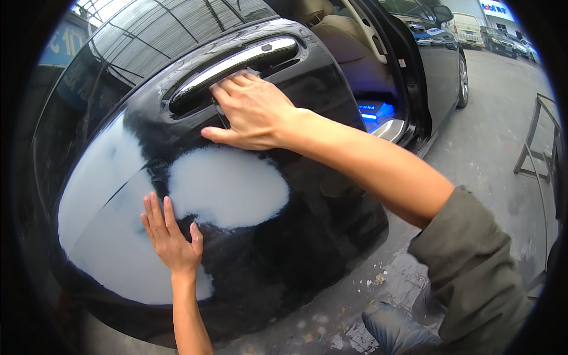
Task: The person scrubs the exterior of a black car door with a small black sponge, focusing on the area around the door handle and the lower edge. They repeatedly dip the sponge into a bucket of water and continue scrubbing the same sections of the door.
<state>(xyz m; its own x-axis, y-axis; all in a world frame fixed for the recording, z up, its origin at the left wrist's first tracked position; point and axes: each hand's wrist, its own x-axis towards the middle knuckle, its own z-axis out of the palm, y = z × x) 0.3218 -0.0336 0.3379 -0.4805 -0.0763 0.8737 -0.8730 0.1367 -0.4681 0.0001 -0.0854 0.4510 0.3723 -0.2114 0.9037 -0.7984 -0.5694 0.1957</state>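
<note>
A black sliding car door (pixel 319 222) with a chrome handle (pixel 239 64) fills the middle of the view. Just below the handle, my right hand (pixel 255 111) presses a thin, mostly hidden dark sheet, possibly abrasive paper, against the panel; only its edges show. My left hand (pixel 173 239) rests with spread fingers at the right part of a large pale grey primer-like patch (pixel 111 248), and nothing is seen in it. A smaller rounded patch of the same pale grey (pixel 230 186) lies between the hands. A narrow panel gap crosses the large patch.
To the right of the door is the open doorway with a beige seat (pixel 346 44) and a blue-lit sill (pixel 375 111). A metal frame stand (pixel 532 155) stands on the stained concrete floor (pixel 479 133) at the right. Parked vehicles (pixel 499 40) are farther back.
</note>
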